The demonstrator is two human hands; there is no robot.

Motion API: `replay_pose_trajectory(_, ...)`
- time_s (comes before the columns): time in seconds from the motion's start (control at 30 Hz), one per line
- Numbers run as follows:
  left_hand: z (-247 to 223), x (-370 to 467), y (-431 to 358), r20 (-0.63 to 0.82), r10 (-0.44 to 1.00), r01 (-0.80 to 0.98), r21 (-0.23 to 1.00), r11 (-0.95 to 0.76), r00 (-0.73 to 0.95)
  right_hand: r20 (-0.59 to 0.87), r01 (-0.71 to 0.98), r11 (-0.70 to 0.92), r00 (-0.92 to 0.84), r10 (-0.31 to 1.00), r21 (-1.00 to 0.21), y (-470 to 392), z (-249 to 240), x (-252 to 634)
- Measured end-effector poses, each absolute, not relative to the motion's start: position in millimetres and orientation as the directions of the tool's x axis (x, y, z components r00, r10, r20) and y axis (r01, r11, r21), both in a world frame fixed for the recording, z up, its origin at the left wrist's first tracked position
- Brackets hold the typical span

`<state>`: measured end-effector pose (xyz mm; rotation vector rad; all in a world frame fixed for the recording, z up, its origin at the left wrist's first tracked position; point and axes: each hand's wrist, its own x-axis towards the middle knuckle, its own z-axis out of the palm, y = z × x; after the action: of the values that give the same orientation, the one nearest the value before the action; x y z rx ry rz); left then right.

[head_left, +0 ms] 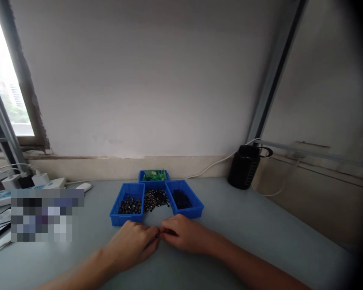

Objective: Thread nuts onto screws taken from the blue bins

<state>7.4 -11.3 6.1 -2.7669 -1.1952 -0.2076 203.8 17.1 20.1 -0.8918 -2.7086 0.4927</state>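
Note:
My left hand (135,241) and my right hand (184,233) meet fingertip to fingertip low over the table. Both are closed in a pinch, with a tiny dark bit showing between the fingertips, too small to name. Just beyond my left hand stands a blue bin (116,215) of small shiny metal pieces. Another blue bin (196,207), holding dark pieces, is behind my right hand. Between these two, a heap of small dark and brassy screw-like parts (155,199) spreads onto the table. Farther back is a blue bin (140,176) with green items.
A black bottle (243,169) with a loop handle stands at the back right. On the left lie a power strip (56,184) with plugged-in chargers and a white mouse-like object (85,187). A white cable (211,164) runs along the wall. Part of the left side is pixelated.

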Motion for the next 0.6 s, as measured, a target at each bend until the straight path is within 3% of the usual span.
replay_pose_trajectory(0.3,10.5,7.7,-12.3,0.132,0.7,0.707,-0.004,-0.707,0.702,0.126,0.481,0.833,-0.841,0.527,-0.273,18.2,18.7,205.2)
replay_pose_trajectory(0.6,12.2,6.0,-12.4,0.147,0.717,0.725,0.004,-0.689,0.681,0.157,0.494,0.845,-0.836,0.526,-0.204,20.4,19.6,207.1)
